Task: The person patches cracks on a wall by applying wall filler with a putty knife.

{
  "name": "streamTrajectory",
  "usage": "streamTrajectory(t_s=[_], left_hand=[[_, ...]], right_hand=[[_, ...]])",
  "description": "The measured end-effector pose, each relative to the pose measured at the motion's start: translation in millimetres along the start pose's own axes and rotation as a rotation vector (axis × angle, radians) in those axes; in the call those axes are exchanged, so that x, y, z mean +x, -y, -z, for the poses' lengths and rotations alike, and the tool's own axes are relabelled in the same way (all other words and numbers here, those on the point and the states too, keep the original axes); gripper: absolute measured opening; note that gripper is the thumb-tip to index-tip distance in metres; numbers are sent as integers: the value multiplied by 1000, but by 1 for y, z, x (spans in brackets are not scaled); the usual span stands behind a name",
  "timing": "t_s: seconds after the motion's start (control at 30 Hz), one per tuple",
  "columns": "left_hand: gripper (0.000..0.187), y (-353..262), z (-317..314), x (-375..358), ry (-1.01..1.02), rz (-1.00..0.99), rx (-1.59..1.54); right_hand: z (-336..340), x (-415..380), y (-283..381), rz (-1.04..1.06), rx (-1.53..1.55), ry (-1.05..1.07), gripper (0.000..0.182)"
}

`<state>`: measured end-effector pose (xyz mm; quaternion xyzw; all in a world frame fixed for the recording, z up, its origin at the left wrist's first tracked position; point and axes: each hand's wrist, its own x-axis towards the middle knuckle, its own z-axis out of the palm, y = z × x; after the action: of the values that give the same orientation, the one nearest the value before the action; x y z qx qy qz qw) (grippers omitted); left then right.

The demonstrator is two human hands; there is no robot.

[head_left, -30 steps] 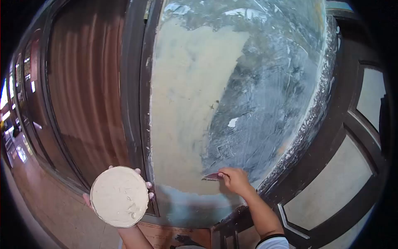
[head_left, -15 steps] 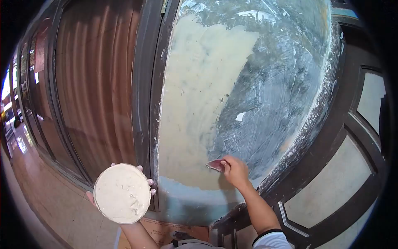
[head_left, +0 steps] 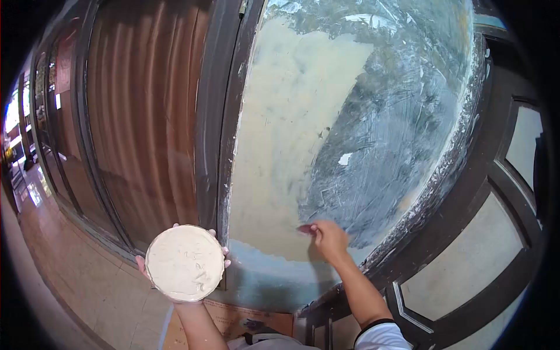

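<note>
My left hand (head_left: 226, 256) holds up a round container of cream-coloured putty (head_left: 184, 262) from beneath, its fingers curled around the rim. The putty surface is mostly smooth, with a few ridges at lower right. In my right hand (head_left: 331, 240) a small reddish putty scraper (head_left: 306, 228) is pinched, its blade right at the wall. A cream layer of putty (head_left: 274, 140) covers the left part of the wall panel. To its right the wall (head_left: 385, 151) is grey-blue, streaked and patchy. The scraper sits near the lower right border of the cream layer.
A dark wooden frame (head_left: 213, 128) and a glass pane with a brown curtain (head_left: 146, 116) stand left of the wall. On the right is a dark door with pale panels (head_left: 466, 251). Brown cardboard (head_left: 233, 326) lies on the tiled floor (head_left: 99, 274) below.
The putty container has shifted slightly right and up in view. The scraper has turned to a flatter, narrower angle and moved slightly right. The whole view has shifted a little.
</note>
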<state>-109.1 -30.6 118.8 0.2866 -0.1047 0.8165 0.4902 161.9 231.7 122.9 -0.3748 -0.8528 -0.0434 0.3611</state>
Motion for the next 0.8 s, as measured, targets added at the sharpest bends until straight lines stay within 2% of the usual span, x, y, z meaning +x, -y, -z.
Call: streamTrajectory(t_s=[0.03, 0.07, 0.17, 0.23, 0.3, 0.33, 0.4, 0.43, 0.5, 0.57, 0.6, 0.67, 0.7, 0.77, 0.8], left_hand=[[99, -1, 1, -2, 0, -3, 6], [99, -1, 1, -3, -11, -11, -1], [100, -1, -1, -5, -33, -29, -10], [102, -2, -1, -3, -36, -59, -15], [101, -4, 4, -3, 12, -63, 30], [101, -3, 3, -4, -13, -54, -20], [101, -1, 2, -2, -13, -45, -67], [101, 1, -1, -2, -12, -48, -66], [99, 6, -10, 1, -84, -89, -58], [99, 6, -11, 2, -65, -74, -64], [99, 6, -10, 2, -70, -55, -71], [102, 5, -6, 1, -92, 4, -166], [102, 5, -1, 0, -101, 7, -170], [100, 4, 5, -1, -50, -29, -51], [100, 2, 3, -2, -88, -50, -53]], right_hand=[[5, 8, 2, -22, -23, -47, 15], [11, 17, 3, 9, 64, -191, 15], [31, 27, 15, -45, 43, -296, 14], [21, 11, 15, -73, 36, -245, 14], [-9, -13, -1, -87, 33, -22, 15], [-14, -22, 0, -82, 29, -22, 15], [-23, -30, 4, -165, -31, 165, 18], [-24, -28, 0, -162, -30, 165, 18], [-21, -16, -9, -76, -4, -24, 16], [15, 7, 11, -99, 15, -79, 15], [24, 13, 14, -117, 66, -181, 15], [23, 10, 14, -111, 164, -303, 14], [13, -2, 14, -116, 160, -295, 14], [-20, -33, 12, -97, 200, 8, 15], [-37, -51, 11, -97, 200, 116, 15]])
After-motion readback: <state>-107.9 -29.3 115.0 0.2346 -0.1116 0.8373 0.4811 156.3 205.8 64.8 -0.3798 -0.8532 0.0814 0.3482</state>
